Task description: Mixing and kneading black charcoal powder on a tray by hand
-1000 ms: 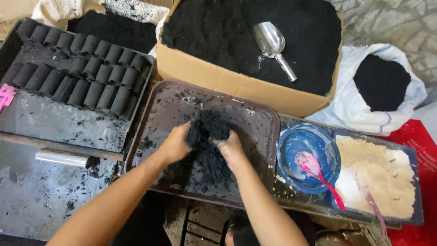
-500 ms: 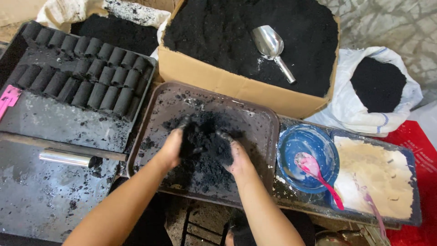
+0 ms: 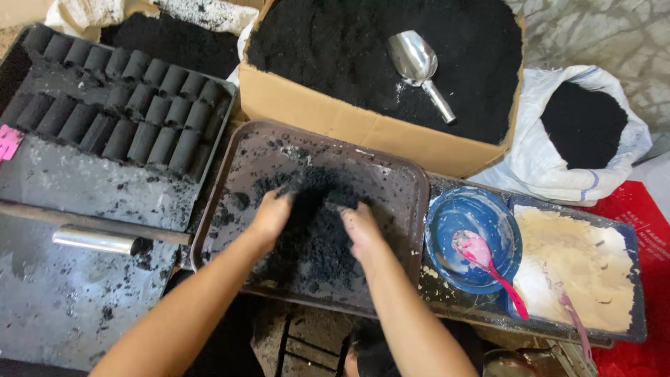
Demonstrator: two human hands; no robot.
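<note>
Evidently your left hand [image 3: 271,215] and right hand [image 3: 358,229] press open-fingered into the black powder heap [image 3: 314,230], gripping nothing, with the brown tray [image 3: 391,188] catching spill and the blue bowl [image 3: 474,237] at three o'clock.

Pale mottled stone floor [image 3: 600,35], red mat [image 3: 638,209], even light

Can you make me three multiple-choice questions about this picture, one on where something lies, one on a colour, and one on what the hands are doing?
1. Where does the metal scoop lie?
A. In the blue bowl
B. On the black powder in the cardboard box
C. On the tray of black cylinders

2. What colour is the spoon in the blue bowl?
A. Pink
B. Green
C. Yellow

3. What are the left hand and right hand doing?
A. Gripping the scoop
B. Resting on the pale powder
C. Pressing into the black mix in the brown tray

Answers: 1 B, the scoop sits on the boxed powder; 2 A, the spoon is pink; 3 C, both hands are in the mix.
</note>
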